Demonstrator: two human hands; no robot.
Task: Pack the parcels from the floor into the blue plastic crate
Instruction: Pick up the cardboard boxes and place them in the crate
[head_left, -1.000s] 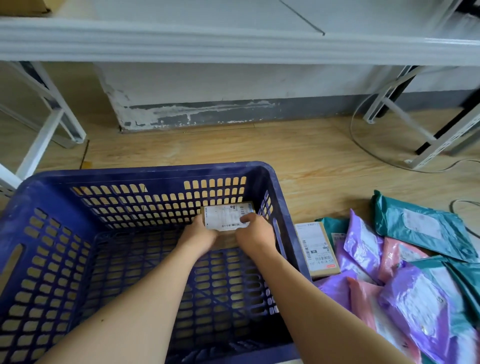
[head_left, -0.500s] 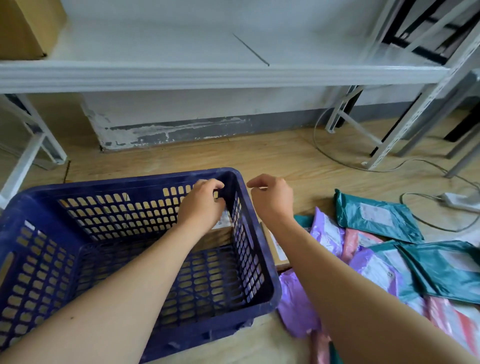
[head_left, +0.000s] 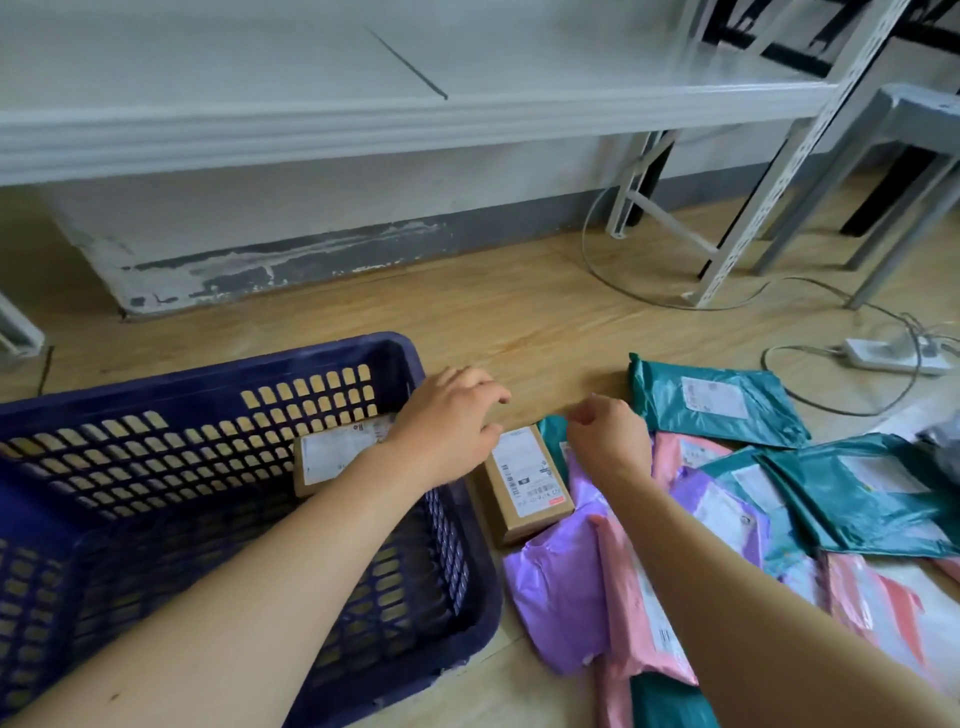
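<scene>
The blue plastic crate (head_left: 156, 384) stands on the floor at the left. One small cardboard box (head_left: 332, 457) with a white label lies inside it against the far wall. A second labelled cardboard box (head_left: 527, 483) lies on the floor just right of the crate. My left hand (head_left: 447, 421) hovers over the crate's right rim, fingers spread above that box and holding nothing. My right hand (head_left: 608, 436) hangs just right of the box with loosely curled fingers, empty. Teal (head_left: 717, 405), purple (head_left: 556, 592) and pink (head_left: 639, 613) mailer bags are piled to the right.
A white shelf (head_left: 415, 119) runs across the top, its metal legs (head_left: 748, 239) at the back right. Cables and a white power strip (head_left: 893, 356) lie on the wooden floor at the right. A grey stool leg (head_left: 904, 228) stands beyond them.
Both hands let go of the box in the crate and moved right over the rim, toward the second box on the floor. The view swung right.
</scene>
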